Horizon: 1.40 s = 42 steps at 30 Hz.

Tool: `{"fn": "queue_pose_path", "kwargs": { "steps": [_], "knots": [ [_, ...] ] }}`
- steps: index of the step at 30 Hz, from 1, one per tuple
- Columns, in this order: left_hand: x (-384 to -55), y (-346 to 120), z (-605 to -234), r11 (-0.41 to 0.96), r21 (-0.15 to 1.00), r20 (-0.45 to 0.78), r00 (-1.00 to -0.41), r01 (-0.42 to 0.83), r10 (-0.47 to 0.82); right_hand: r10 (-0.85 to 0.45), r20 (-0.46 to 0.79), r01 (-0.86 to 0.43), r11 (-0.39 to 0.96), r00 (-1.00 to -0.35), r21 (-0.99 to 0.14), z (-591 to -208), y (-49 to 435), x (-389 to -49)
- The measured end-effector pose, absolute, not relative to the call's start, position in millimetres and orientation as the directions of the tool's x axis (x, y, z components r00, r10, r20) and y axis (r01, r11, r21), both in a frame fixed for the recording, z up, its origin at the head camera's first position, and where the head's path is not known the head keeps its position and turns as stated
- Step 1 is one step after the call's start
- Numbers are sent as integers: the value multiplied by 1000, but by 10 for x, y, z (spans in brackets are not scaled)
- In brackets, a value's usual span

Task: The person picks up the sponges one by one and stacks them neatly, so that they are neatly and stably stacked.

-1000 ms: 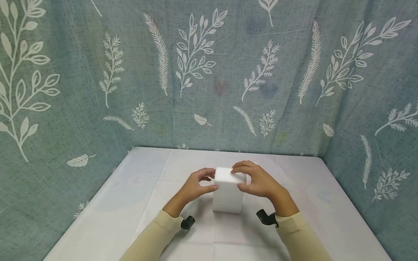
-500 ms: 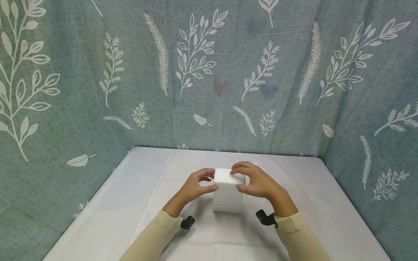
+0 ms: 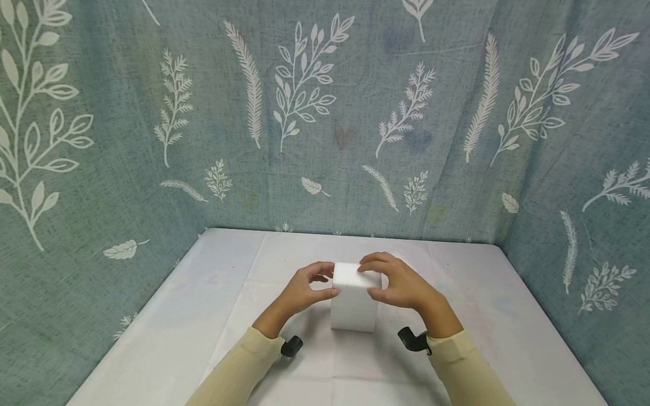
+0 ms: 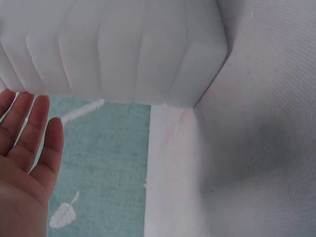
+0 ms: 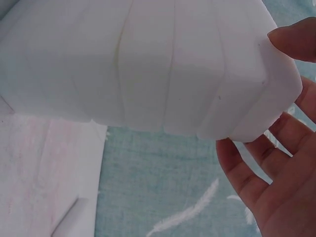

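Observation:
An upright stack of white sponge blocks (image 3: 354, 307) stands on the table, its layers lying flat one on another in both wrist views. My left hand (image 3: 301, 290) is at the left side of the stack near the top. In the left wrist view its fingers (image 4: 37, 118) are straight and their tips touch the layers. My right hand (image 3: 403, 280) holds the top sponge (image 5: 276, 94) at its right end. Its thumb is on the near face and its fingers reach the far side. The left thumb lies by the front left edge.
A white cloth covers the table (image 3: 213, 316). Green-blue curtains (image 3: 325, 169) with white leaf prints stand behind and at both sides. Black wrist cameras sit at the left cuff (image 3: 291, 346) and the right cuff (image 3: 413, 339).
The top of the stack and my right hand have shifted very slightly left and down since one second ago. My left hand has stayed nearly still.

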State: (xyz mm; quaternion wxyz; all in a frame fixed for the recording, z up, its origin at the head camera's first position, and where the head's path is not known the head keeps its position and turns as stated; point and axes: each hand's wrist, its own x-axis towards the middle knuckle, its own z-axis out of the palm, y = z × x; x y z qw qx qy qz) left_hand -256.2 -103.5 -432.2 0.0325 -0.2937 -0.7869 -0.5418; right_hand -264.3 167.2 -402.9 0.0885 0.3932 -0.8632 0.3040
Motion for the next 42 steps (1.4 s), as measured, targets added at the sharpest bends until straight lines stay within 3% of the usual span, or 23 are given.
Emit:
{"fn": "queue_pose_path", "kwargs": {
  "steps": [14, 23, 31, 36, 42],
  "knots": [
    [-2607, -1037, -4279, 173, 826, 421, -792, 536, 443, -638, 393, -744, 501, -663, -442, -4010, 1716, -2645],
    [-2615, -1061, -4273, 142, 826, 432, -776, 545, 460, -595, 468, -755, 475, -654, -451, -4037, 1912, -2699],
    [-2648, -1066, -4227, 120, 820, 450, -761, 559, 468, -480, 472, -666, 416, -739, -620, -4159, 2133, -2890],
    [-2639, -1045, -4201, 120, 827, 438, -764, 549, 473, -327, 418, -530, 504, -848, -682, -4354, 2248, -3063],
    [-2626, -1015, -4204, 95, 843, 435, -774, 530, 459, -212, 341, -397, 605, -916, -690, -4666, 2306, -3251]
  ]
}}
